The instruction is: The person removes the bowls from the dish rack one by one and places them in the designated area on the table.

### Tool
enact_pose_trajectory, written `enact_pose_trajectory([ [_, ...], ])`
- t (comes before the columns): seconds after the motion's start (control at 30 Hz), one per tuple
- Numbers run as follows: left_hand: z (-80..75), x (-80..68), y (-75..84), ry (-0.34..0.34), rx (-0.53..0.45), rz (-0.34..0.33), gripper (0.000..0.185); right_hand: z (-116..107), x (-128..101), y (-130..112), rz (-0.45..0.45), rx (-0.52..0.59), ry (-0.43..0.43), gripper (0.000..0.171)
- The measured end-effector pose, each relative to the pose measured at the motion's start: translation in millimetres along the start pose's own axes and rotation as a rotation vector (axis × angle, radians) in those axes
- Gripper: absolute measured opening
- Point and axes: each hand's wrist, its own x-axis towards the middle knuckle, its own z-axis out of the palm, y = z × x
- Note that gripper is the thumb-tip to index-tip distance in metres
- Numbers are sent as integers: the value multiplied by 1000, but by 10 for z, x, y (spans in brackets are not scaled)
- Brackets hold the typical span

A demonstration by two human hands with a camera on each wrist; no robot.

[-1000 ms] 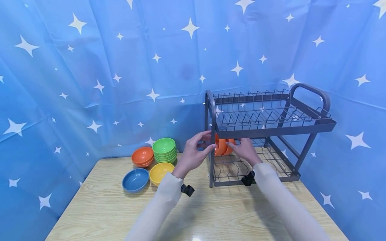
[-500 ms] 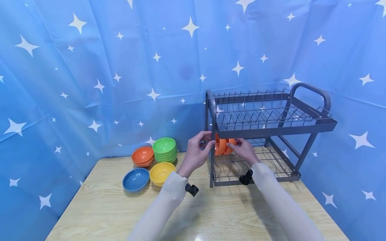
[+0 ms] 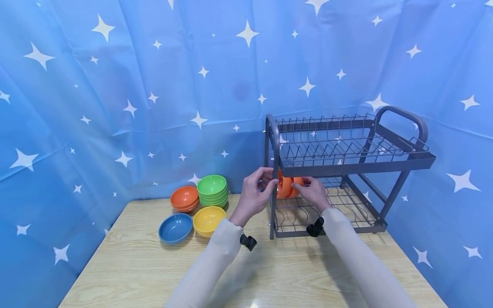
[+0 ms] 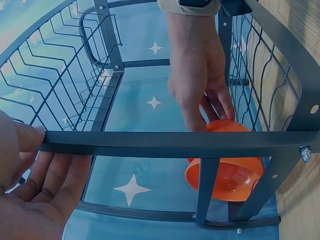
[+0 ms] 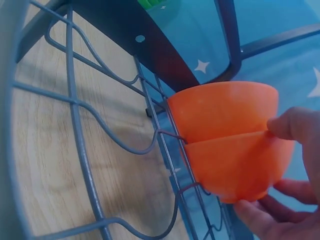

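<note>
Two orange bowls (image 3: pixel 285 187) stand on edge, nested, at the left end of the rack's (image 3: pixel 385 162) lower shelf, my right grip (image 3: pixel 313 193) pinching the nearer one's rim, my left grip (image 3: pixel 254 196) curled round the rack's front-left post, other bowls (image 3: pixel 200 204) on the desk (image 3: pixel 154 273).
</note>
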Motion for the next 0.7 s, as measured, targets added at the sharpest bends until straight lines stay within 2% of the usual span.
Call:
enact_pose_trajectory([
  [0.13,4,1,9,1,6,0,18,-24,-10,3,-27,-9,3,62],
  [0.3,17,17,15,-1,5,6,18,-80,8,19,-120,-75,39,47],
  [0.43,20,19,13,-1,8,1,18,-132,11,20,-177,-82,62,48],
  [0.7,0,6,9,-4,23,-17,18,-278,-53,33,-213,-47,104,46],
])
